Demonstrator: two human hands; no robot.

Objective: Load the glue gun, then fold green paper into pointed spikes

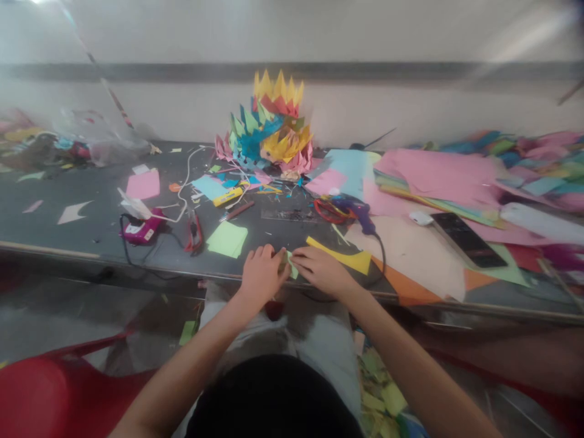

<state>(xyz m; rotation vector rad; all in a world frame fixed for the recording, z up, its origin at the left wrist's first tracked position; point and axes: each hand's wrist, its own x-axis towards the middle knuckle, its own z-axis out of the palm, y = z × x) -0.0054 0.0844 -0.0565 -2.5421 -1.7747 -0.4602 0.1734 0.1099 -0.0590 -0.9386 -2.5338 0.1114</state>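
Two hands, one small green paper (293, 266): my left hand (263, 272) and right hand (323, 267) grip it with closed fingers at the near edge of a dark table (103, 222), light-green sheets (227, 239) lying to the left, a yellow strip (349, 258) to the right.

1. I see a black top (274, 401), its visible outline rounded.
2. Beyond it, I make out pale greyish trousers (335, 340), somewhat blurred.
3. I find the forearms (196, 359), left hand (263, 271) and right hand (323, 267) bare.
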